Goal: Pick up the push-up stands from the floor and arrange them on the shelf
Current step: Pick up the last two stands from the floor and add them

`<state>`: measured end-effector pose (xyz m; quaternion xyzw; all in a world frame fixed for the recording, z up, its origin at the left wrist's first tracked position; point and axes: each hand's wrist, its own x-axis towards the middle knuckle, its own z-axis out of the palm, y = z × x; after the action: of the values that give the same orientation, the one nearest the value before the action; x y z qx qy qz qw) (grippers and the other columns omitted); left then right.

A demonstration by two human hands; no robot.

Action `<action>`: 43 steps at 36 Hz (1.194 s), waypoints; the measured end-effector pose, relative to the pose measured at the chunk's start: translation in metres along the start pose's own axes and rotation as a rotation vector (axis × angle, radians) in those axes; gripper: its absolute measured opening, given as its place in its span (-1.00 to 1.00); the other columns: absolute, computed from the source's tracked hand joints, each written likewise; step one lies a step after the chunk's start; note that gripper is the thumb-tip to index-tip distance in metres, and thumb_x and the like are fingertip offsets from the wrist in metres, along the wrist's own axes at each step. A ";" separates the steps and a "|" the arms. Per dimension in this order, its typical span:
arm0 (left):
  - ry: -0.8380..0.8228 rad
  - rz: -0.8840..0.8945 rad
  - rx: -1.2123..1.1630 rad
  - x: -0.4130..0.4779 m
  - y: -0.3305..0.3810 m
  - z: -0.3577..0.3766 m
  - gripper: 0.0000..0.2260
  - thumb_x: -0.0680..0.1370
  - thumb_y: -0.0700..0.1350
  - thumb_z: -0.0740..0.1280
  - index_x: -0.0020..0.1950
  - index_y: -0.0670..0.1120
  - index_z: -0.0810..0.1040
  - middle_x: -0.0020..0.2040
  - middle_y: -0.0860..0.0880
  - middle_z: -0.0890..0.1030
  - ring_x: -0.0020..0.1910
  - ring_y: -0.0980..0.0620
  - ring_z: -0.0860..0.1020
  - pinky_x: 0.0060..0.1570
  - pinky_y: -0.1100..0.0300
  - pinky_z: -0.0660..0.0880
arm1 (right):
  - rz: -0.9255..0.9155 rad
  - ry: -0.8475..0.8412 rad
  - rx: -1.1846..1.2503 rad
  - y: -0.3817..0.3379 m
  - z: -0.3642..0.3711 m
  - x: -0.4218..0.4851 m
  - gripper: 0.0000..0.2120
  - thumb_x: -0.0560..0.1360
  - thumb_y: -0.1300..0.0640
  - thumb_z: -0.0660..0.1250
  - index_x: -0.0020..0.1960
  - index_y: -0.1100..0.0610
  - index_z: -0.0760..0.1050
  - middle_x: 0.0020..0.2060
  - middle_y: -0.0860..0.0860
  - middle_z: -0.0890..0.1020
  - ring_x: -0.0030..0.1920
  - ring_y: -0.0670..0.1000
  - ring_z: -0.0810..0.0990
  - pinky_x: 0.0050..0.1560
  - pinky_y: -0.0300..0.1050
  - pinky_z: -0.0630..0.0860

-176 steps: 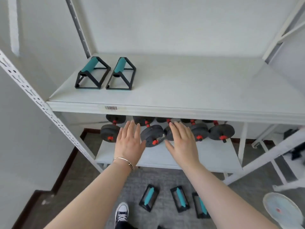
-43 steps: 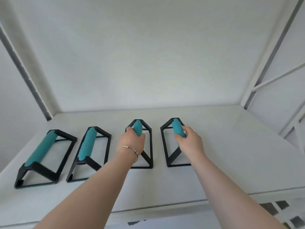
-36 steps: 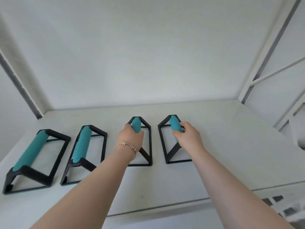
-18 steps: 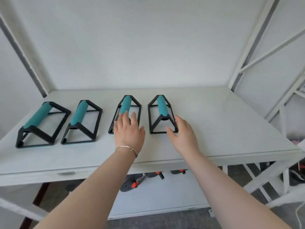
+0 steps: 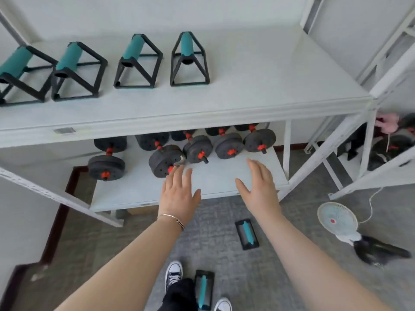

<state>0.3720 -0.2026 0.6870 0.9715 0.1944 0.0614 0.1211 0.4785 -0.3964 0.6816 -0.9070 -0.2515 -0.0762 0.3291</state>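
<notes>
Both hands, left [image 5: 179,194] and right [image 5: 260,189], hang empty, fingers spread. Below the fingers, two black-framed push-up stands with teal foam grips [image 5: 246,234] lie on the floor: probably light and rigid, best grasped around the foam bar.

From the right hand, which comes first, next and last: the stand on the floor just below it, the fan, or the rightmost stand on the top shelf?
1. Floor stand, just below the right hand.
2. Fan, on the floor to its right.
3. Rightmost shelf stand, up on the top shelf, left of the hand.
</notes>
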 end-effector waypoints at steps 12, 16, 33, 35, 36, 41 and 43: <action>-0.532 -0.221 0.014 -0.116 -0.061 0.178 -0.43 0.57 0.13 0.23 0.49 -0.11 0.19 0.46 -0.14 0.29 0.39 -0.19 0.31 0.30 -0.05 0.38 | 0.369 -0.345 -0.066 0.083 0.121 -0.190 -0.46 0.48 0.03 0.41 0.37 0.24 0.39 0.23 0.20 0.52 0.19 0.23 0.52 0.11 0.12 0.55; -0.714 -0.253 -0.023 -0.146 -0.090 0.245 -0.36 0.56 0.15 0.25 0.53 -0.11 0.12 0.46 -0.15 0.27 0.41 -0.19 0.29 0.35 -0.08 0.36 | 0.494 -0.434 -0.079 0.106 0.177 -0.238 -0.44 0.53 -0.04 0.34 0.43 0.19 0.33 0.30 0.17 0.48 0.26 0.19 0.47 0.18 0.07 0.48; -1.028 -0.530 -0.112 -0.237 -0.183 0.562 -0.32 0.55 0.13 0.29 0.52 -0.14 0.10 0.46 -0.21 0.27 0.41 -0.26 0.31 0.32 -0.13 0.33 | 0.722 -0.733 -0.103 0.255 0.437 -0.385 -0.44 0.57 -0.10 0.23 0.49 0.06 0.20 0.41 0.12 0.36 0.28 0.18 0.48 0.15 0.03 0.46; -1.032 -0.583 -0.148 -0.243 -0.178 0.594 -0.33 0.55 0.11 0.30 0.53 -0.14 0.10 0.46 -0.21 0.29 0.39 -0.26 0.35 0.30 -0.12 0.36 | 0.716 -0.745 -0.091 0.273 0.459 -0.394 -0.45 0.57 -0.09 0.25 0.49 0.06 0.22 0.40 0.12 0.37 0.27 0.18 0.48 0.19 0.02 0.44; -1.030 -0.613 -0.173 -0.247 -0.176 0.609 -0.33 0.55 0.10 0.31 0.53 -0.14 0.11 0.45 -0.21 0.30 0.37 -0.26 0.37 0.29 -0.12 0.38 | 0.710 -0.746 -0.087 0.282 0.469 -0.399 -0.45 0.56 -0.08 0.26 0.48 0.07 0.23 0.39 0.13 0.38 0.29 0.19 0.46 0.22 0.02 0.42; -0.977 -0.727 -0.244 -0.265 -0.169 0.672 -0.32 0.52 0.08 0.37 0.50 -0.17 0.16 0.37 -0.22 0.38 0.30 -0.24 0.45 0.27 -0.08 0.42 | 0.690 -0.767 -0.089 0.324 0.504 -0.418 -0.45 0.55 -0.07 0.28 0.48 0.05 0.24 0.38 0.12 0.40 0.34 0.16 0.40 0.24 0.06 0.41; -0.959 -0.764 -0.255 -0.271 -0.167 0.692 -0.35 0.52 0.09 0.37 0.47 -0.17 0.20 0.33 -0.21 0.42 0.25 -0.23 0.48 0.22 -0.09 0.46 | 0.650 -0.783 -0.101 0.340 0.513 -0.422 -0.46 0.56 -0.05 0.28 0.47 0.06 0.25 0.35 0.12 0.43 0.31 0.16 0.42 0.19 0.05 0.44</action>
<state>0.1785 -0.3059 -0.0423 0.7308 0.4431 -0.4063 0.3233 0.2727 -0.4649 -0.0327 -0.9136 -0.0566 0.3637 0.1726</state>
